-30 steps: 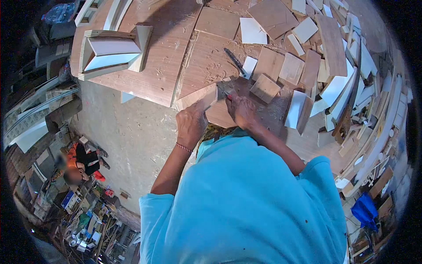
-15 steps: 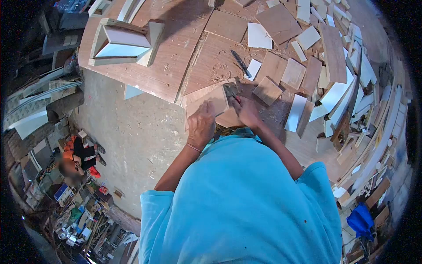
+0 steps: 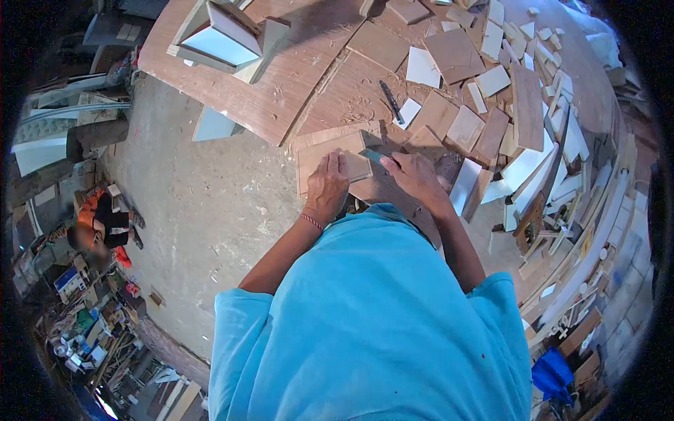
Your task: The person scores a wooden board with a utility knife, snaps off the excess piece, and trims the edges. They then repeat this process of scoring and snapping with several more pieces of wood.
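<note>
Plywood sheets (image 3: 281, 91) cover the work surface, strewn with shavings, and a heap of offcuts (image 3: 505, 105) crowds its right side, with a dark pen-like tool (image 3: 390, 102) lying apart among them. At the near edge lies a small plywood panel (image 3: 324, 160), flat and partly overhanging the sheet below it. The left hand (image 3: 327, 186) presses down on it with fingers spread flat, holding nothing closed in the palm. The right hand (image 3: 415, 175) is curled shut around a bladed tool with a green tip (image 3: 373, 156), which touches the panel's right end, just beside the left fingertips. That closeness is the main hazard: a slip of the blade toward the left would likely meet those fingers. The overhang is another, since pressure near the free edge could tip the panel and spoil the cut. Loose shavings underneath may also let it slide.
</note>
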Demonstrator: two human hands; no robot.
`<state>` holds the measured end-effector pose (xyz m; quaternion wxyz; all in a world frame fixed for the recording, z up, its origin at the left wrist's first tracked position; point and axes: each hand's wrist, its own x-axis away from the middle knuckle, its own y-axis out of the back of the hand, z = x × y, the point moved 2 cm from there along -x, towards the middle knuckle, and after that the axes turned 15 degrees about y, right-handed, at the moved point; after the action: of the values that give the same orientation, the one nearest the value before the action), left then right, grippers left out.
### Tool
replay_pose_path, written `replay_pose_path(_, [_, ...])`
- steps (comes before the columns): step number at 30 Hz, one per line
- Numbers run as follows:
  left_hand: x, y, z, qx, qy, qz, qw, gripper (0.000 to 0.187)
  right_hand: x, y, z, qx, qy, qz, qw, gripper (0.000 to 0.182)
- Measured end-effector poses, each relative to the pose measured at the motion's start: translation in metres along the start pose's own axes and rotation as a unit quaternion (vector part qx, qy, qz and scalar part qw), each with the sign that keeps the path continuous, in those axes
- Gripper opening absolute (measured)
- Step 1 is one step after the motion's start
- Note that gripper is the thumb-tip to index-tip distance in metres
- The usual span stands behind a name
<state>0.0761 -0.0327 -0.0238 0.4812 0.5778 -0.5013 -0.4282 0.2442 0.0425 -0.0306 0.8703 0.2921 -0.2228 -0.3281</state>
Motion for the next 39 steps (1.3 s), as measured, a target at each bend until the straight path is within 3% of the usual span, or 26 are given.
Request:
replay_pose_path(3, [0.004,-0.007,0.004,0.008,0.016,0.044,0.999,0.04,-0.016,-0.006,-0.007,0.034,0.001,0.006,0.999,0.039])
replay_pose_path(6, [0.006,-0.006,0.004,0.0,0.016,0.052,0.999,0.034,-0.031,-0.009,-0.01,0.057,-0.023,-0.014,0.998,0.039])
replay_pose_path(9, [0.005,-0.002,0.004,0.046,0.037,0.037,0.998,0.029,-0.036,-0.012,-0.018,0.121,-0.085,-0.026,0.989,0.042])
replay_pose_path(13, [0.009,-0.01,0.006,0.009,0.008,0.017,1.0,0.028,-0.021,-0.013,-0.023,0.084,-0.087,-0.036,0.992,0.038])
replay_pose_path(15, [0.011,-0.016,0.003,-0.008,0.019,0.044,0.999,0.032,-0.011,-0.012,-0.021,-0.033,-0.087,-0.082,0.992,0.035])
replay_pose_path(19, [0.016,-0.027,-0.005,-0.056,-0.002,0.007,0.998,0.04,-0.001,-0.028,-0.028,-0.052,-0.068,-0.088,0.992,0.032])
replay_pose_path(21, [0.017,-0.029,-0.007,-0.075,-0.006,0.01,0.997,0.041,0.0,-0.03,-0.015,-0.21,-0.137,-0.066,0.966,0.028])
replay_pose_path(22, [0.018,-0.03,-0.007,-0.074,-0.005,0.008,0.997,0.041,0.002,-0.032,-0.012,-0.208,-0.136,-0.066,0.966,0.028])
replay_pose_path(24, [0.02,-0.031,-0.007,-0.081,-0.008,0.024,0.996,0.043,0.005,-0.037,-0.006,-0.353,-0.144,-0.083,0.921,0.028])
replay_pose_path(31, [0.027,-0.033,-0.001,-0.047,-0.001,0.027,0.999,0.042,0.004,-0.054,-0.007,-0.463,-0.153,-0.114,0.866,0.024])
replay_pose_path(34, [0.027,-0.029,-0.003,-0.081,-0.043,-0.02,0.996,0.042,0.003,-0.06,-0.007,-0.519,-0.186,-0.127,0.824,0.025])
replay_pose_path(36, [0.026,-0.028,-0.009,-0.007,-0.039,-0.056,0.998,0.04,0.0,-0.066,-0.006,-0.571,-0.15,-0.162,0.791,0.023])
replay_pose_path(39, [0.018,-0.021,-0.008,0.01,-0.029,-0.059,0.998,0.038,0.002,-0.063,-0.002,-0.562,-0.169,-0.132,0.799,0.018])
